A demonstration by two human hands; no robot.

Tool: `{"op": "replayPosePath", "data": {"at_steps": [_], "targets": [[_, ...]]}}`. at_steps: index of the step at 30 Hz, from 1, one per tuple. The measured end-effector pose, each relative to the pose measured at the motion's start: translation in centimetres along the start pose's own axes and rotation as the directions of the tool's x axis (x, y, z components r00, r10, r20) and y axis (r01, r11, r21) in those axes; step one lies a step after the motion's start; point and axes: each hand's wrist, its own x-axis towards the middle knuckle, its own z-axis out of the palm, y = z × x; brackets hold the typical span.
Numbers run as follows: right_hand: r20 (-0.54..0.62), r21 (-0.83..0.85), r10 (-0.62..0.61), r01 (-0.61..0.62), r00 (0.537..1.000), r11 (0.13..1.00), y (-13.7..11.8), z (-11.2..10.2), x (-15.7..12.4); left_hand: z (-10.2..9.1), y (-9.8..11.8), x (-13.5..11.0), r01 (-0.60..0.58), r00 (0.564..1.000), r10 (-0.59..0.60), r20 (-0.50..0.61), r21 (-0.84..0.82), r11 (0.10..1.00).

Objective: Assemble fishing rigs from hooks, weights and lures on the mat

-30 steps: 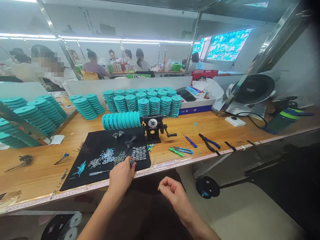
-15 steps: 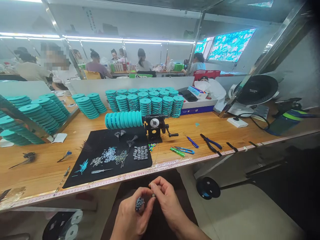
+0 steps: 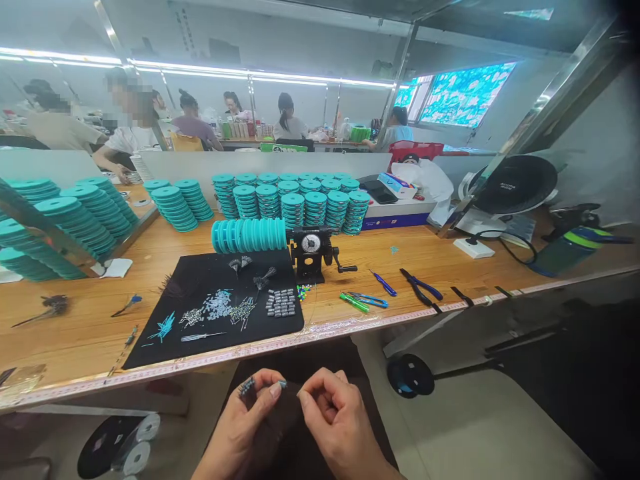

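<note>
My left hand (image 3: 235, 423) is closed in front of the table edge, over my dark lap. Its thumb and forefinger pinch a small blue-grey piece (image 3: 283, 384). A cluster of similar bead-like pieces (image 3: 247, 386) shows behind its fingers. A short gap to the right, my right hand (image 3: 343, 417) pinches thumb and forefinger together; whatever they hold is too fine to see. On the black mat (image 3: 200, 272) beyond lie translucent bits (image 3: 218, 305), small metal parts (image 3: 242, 311), turquoise sticks (image 3: 165, 327), grey cylinders (image 3: 281, 303) and a thin pointed tool (image 3: 203, 337).
A black hand-cranked winder (image 3: 309, 257) carries turquoise spools (image 3: 250, 235). Stacked spools (image 3: 303, 208) stand behind. Pliers (image 3: 420, 288), blue snips (image 3: 370, 300), a green-handled tool (image 3: 354, 303) and a blue pointed tool (image 3: 384, 283) lie right. Several people sit working across the room.
My hands have moved apart; the left shifted left and turned, so its cluster shows from the side. A person at back left has leaned forward, reaching toward white stacked discs.
</note>
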Motion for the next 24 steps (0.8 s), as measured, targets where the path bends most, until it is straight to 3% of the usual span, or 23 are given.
{"op": "replayPosePath", "data": {"at_steps": [7, 14, 20, 24], "targets": [[-0.092, -0.235, -0.27, 0.243, 0.958, 0.941, 0.1, 0.48, -0.06, 0.47, -0.15, -0.05, 0.067, 0.997, -0.064, 0.03, -0.107, 0.992], [-0.102, -0.264, -0.323, 0.287, 0.941, 0.921, 0.22, 0.52, 0.04, 0.45, 0.03, -0.12, 0.07, 0.997, -0.066, 0.038, -0.112, 0.991], [-0.07, -0.174, -0.212, 0.197, 0.975, 0.965, -0.31, 0.31, 0.02, 0.63, 0.16, -0.17, 0.001, 1.0, -0.001, 0.03, 0.0, 1.0], [0.056, 0.185, 0.023, -0.033, 0.998, 0.982, 0.06, 0.07, 0.51, 0.7, 0.17, -0.3, -0.087, 0.996, 0.089, -0.012, 0.145, 0.986]]}}
